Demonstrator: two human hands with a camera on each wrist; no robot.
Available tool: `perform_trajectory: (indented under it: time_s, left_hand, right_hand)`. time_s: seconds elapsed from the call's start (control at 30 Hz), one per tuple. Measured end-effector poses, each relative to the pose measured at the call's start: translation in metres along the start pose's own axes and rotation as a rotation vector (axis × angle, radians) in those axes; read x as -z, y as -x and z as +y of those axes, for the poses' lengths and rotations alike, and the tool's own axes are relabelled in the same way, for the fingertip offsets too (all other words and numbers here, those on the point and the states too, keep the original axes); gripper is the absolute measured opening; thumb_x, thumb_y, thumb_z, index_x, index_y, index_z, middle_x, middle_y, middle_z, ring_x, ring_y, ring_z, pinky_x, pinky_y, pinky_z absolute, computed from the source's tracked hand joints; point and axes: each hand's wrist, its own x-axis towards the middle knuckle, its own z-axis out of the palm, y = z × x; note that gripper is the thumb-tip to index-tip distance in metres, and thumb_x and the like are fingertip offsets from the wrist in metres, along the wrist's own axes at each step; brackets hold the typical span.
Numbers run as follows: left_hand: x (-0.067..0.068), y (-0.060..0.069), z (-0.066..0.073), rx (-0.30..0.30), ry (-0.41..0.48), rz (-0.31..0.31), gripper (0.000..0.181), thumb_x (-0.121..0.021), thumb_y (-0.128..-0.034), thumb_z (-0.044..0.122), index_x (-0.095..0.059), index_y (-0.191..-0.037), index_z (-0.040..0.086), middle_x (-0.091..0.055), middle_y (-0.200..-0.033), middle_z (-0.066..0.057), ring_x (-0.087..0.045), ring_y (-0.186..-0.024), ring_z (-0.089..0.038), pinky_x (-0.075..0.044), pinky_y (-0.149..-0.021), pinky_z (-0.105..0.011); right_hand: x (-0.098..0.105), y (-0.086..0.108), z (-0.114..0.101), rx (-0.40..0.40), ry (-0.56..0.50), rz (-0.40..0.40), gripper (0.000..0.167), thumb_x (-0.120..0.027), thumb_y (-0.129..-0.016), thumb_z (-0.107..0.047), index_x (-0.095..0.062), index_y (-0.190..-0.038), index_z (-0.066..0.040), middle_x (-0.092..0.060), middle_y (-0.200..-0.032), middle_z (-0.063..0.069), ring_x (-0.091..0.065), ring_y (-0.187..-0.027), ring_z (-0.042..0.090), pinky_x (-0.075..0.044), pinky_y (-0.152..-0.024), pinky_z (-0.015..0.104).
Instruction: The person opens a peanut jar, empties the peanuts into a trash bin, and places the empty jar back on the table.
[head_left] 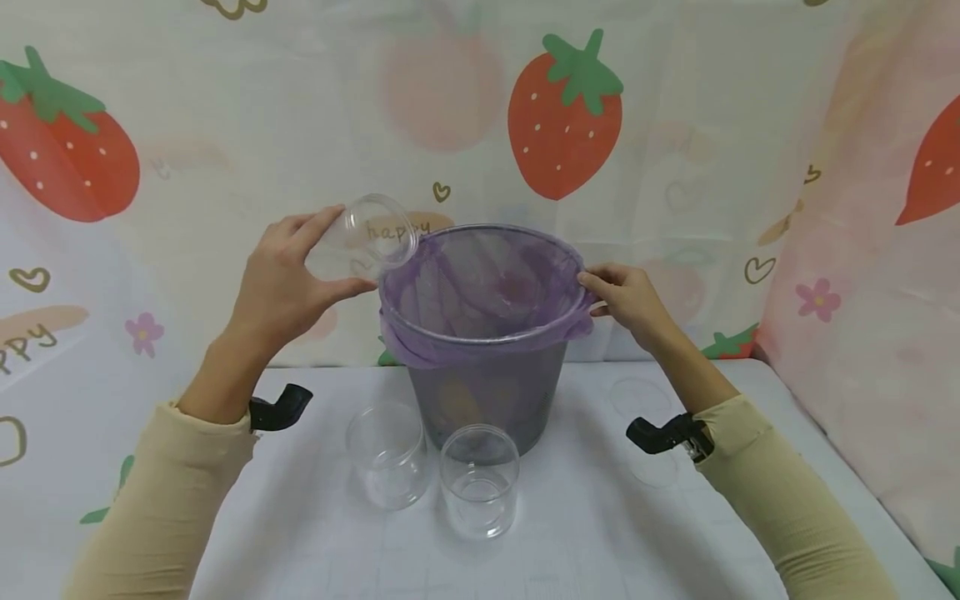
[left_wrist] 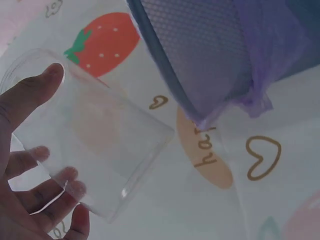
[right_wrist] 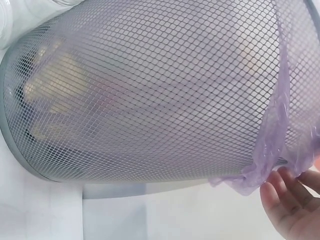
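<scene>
My left hand [head_left: 277, 271] grips a clear jar [head_left: 378, 237] by its sides, raised and tilted beside the left rim of a mesh bin [head_left: 487, 396]. In the left wrist view, the thumb lies on one side of the jar [left_wrist: 105, 137] and the fingers on the other; I see nothing inside it. A thin purple bag [head_left: 423, 354] lines the bin and folds over its rim. At the bin's right rim, my right hand [head_left: 626, 300] pinches the rim and bag edge, while the right wrist view shows its fingertips against the bag [right_wrist: 272, 140].
Two more clear jars, a left one [head_left: 390, 467] and a right one [head_left: 480, 487], stand before the bin on the white table [head_left: 300, 533]. Yellowish contents [right_wrist: 57, 80] show through the lower mesh. Faint clear discs [head_left: 656, 467] lie at right. A strawberry-print curtain [head_left: 300, 100] hangs behind.
</scene>
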Motion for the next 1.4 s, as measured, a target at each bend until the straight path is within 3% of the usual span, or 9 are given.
perform_trajectory:
  time_s: [0.13,0.37,0.5,0.6,0.77,1.03,1.2,1.4]
  left_hand:
    - [0.003,0.006,0.006,0.045,0.081,0.016,0.083,-0.089,-0.0678,0.024,-0.052,-0.141,0.011,-0.057,-0.130,-0.022,-0.051,-0.119,-0.039,-0.043,-0.096,-0.057]
    - [0.004,0.015,0.016,0.058,0.195,0.074,0.082,-0.092,-0.0644,0.018,-0.055,-0.137,0.012,-0.061,-0.113,-0.014,-0.053,-0.109,-0.021,-0.049,-0.088,-0.041]
    - [0.005,0.020,0.022,0.093,0.247,0.076,0.079,-0.091,-0.0667,0.020,-0.055,-0.137,0.018,-0.060,-0.116,-0.006,-0.049,-0.107,-0.007,-0.045,-0.085,-0.024]
    - [0.006,0.022,0.026,0.130,0.299,0.067,0.078,-0.090,-0.0683,0.020,-0.055,-0.138,0.020,-0.060,-0.122,-0.003,-0.048,-0.107,-0.003,-0.046,-0.085,-0.018]
    - [0.005,0.025,0.029,0.170,0.359,0.060,0.078,-0.089,-0.0692,0.017,-0.054,-0.139,0.019,-0.061,-0.124,-0.002,-0.051,-0.108,-0.001,-0.047,-0.084,-0.018]
    - [0.002,0.030,0.034,0.164,0.399,0.057,0.076,-0.089,-0.0700,0.018,-0.054,-0.138,0.020,-0.063,-0.118,-0.002,-0.055,-0.107,-0.002,-0.050,-0.083,-0.017]
    - [0.000,0.035,0.040,0.176,0.440,0.033,0.072,-0.087,-0.0719,0.017,-0.054,-0.136,0.017,-0.061,-0.115,0.004,-0.054,-0.108,-0.002,-0.049,-0.084,-0.020]
    - [-0.005,0.042,0.048,0.122,0.488,0.023,0.073,-0.086,-0.0721,0.010,-0.053,-0.137,0.015,-0.062,-0.115,-0.001,-0.055,-0.108,-0.004,-0.050,-0.086,-0.018]
  right_hand:
    - [0.000,-0.001,-0.001,0.001,0.000,0.004,0.048,-0.055,-0.100,-0.030,-0.055,-0.130,0.006,-0.061,-0.101,0.000,-0.061,-0.083,0.001,-0.058,-0.078,0.023]
    - [0.001,-0.002,0.000,0.002,-0.005,0.010,0.046,-0.055,-0.100,-0.029,-0.055,-0.129,0.006,-0.060,-0.094,-0.007,-0.061,-0.082,0.002,-0.059,-0.079,0.026]
    - [0.001,-0.002,0.000,-0.001,-0.006,0.012,0.047,-0.055,-0.100,-0.029,-0.055,-0.130,0.006,-0.060,-0.094,-0.008,-0.061,-0.082,0.002,-0.058,-0.078,0.024]
    - [0.001,-0.003,0.000,-0.001,-0.008,0.015,0.047,-0.055,-0.100,-0.029,-0.055,-0.130,0.006,-0.060,-0.094,-0.008,-0.061,-0.082,0.002,-0.058,-0.075,0.021]
    - [0.000,-0.003,-0.002,-0.002,-0.014,0.018,0.046,-0.055,-0.100,-0.029,-0.055,-0.130,0.006,-0.060,-0.091,-0.011,-0.060,-0.081,0.001,-0.057,-0.074,0.020]
    - [0.000,-0.001,-0.002,-0.004,-0.009,0.003,0.047,-0.055,-0.100,-0.029,-0.055,-0.130,0.007,-0.061,-0.097,-0.004,-0.062,-0.084,0.003,-0.058,-0.078,0.023]
    - [0.000,0.000,-0.001,-0.006,-0.012,0.002,0.047,-0.055,-0.100,-0.030,-0.055,-0.130,0.006,-0.061,-0.095,-0.006,-0.062,-0.084,0.003,-0.058,-0.080,0.025]
    - [0.000,0.000,-0.001,-0.007,-0.003,0.005,0.046,-0.054,-0.100,-0.030,-0.055,-0.129,0.006,-0.060,-0.095,-0.006,-0.062,-0.083,0.003,-0.058,-0.078,0.023]
